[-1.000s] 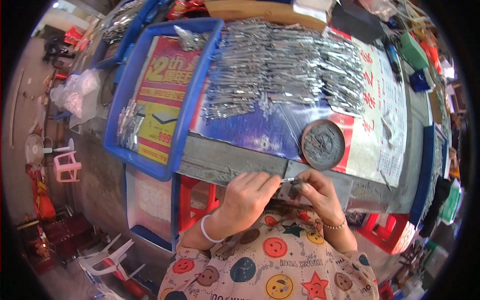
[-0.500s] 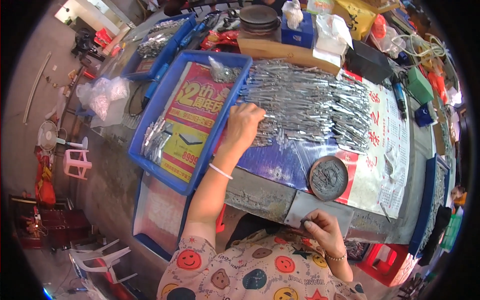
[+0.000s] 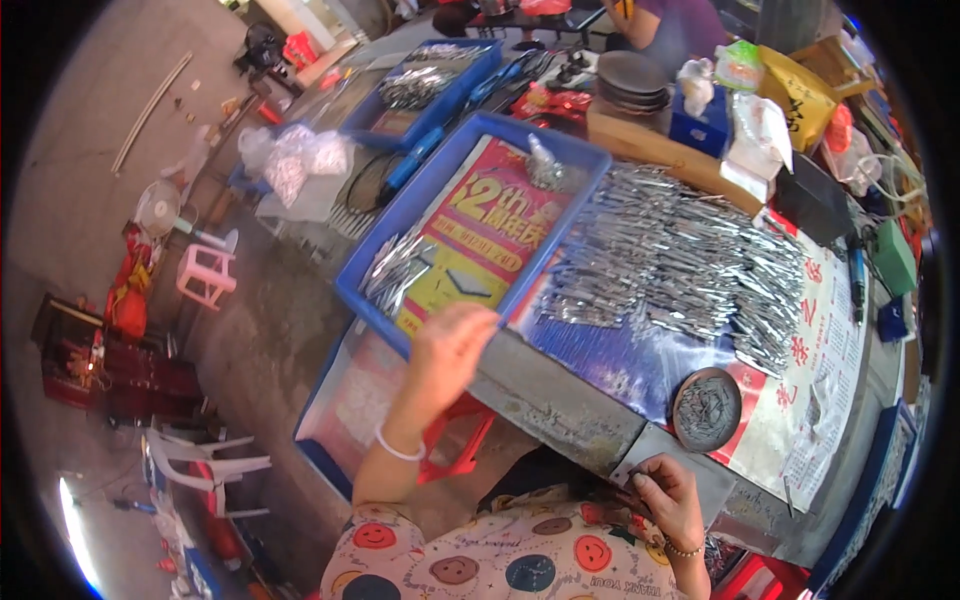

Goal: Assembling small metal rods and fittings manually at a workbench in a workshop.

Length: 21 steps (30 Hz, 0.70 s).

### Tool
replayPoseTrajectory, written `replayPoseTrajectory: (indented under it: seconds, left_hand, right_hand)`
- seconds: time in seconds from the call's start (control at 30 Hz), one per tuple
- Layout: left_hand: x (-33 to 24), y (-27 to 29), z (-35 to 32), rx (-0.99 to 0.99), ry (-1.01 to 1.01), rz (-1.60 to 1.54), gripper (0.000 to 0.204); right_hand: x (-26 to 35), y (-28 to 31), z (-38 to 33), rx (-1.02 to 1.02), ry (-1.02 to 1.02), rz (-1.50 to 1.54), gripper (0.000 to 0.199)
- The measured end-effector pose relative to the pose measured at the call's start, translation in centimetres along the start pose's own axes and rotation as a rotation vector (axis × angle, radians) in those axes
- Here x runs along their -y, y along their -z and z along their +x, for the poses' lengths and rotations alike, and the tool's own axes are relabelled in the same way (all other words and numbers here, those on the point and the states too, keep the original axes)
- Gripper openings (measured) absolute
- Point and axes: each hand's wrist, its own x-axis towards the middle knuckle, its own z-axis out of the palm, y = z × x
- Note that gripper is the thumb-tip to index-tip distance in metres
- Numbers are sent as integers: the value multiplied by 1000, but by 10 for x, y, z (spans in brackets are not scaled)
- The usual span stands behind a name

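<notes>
My left hand (image 3: 450, 352) is in the air beside the near edge of a blue tray (image 3: 556, 240). Motion smears its curled fingers, so whether they hold anything cannot be seen. In the tray lie slim metal pieces (image 3: 395, 272) and a clear bag of small parts (image 3: 545, 168). At the table's front edge my right hand (image 3: 672, 500) is closed, thumb against fingers, around something small and dark that I cannot make out. Under it is a flat metal plate (image 3: 712, 482). A round bowl (image 3: 677, 412) of small metal pins stands just beyond.
Rows of slim metal pieces (image 3: 680, 262) cover the table's middle. Behind them lie a wooden board (image 3: 640, 142), stacked dark plates (image 3: 632, 80) and a black box (image 3: 812, 195). A second blue tray (image 3: 487, 68) is at the back left. Another person (image 3: 670, 28) sits beyond the table.
My left hand has moved from the rows of metal pieces back toward me, to the tray's near edge. The view has turned, shifting the scene right and down. My right hand stays at the plate.
</notes>
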Motion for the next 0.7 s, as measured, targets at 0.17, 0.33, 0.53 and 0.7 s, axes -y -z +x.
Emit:
replayPoseTrajectory:
  seconds: [0.17,0.33,0.53,0.7]
  left_hand:
    - [74,63,-7,-44,461,-49,14]
    - [127,67,-1,46,390,95,17]
    - [161,33,6,339,296,626,12]
    - [171,20,17,417,301,743,13]
  right_hand:
    - [-4,-15,9,21,-4,-67,11]
    - [12,-31,11,74,77,-295,12]
    - [24,-39,8,195,126,-498,15]
    - [19,-37,5,216,109,-543,18]
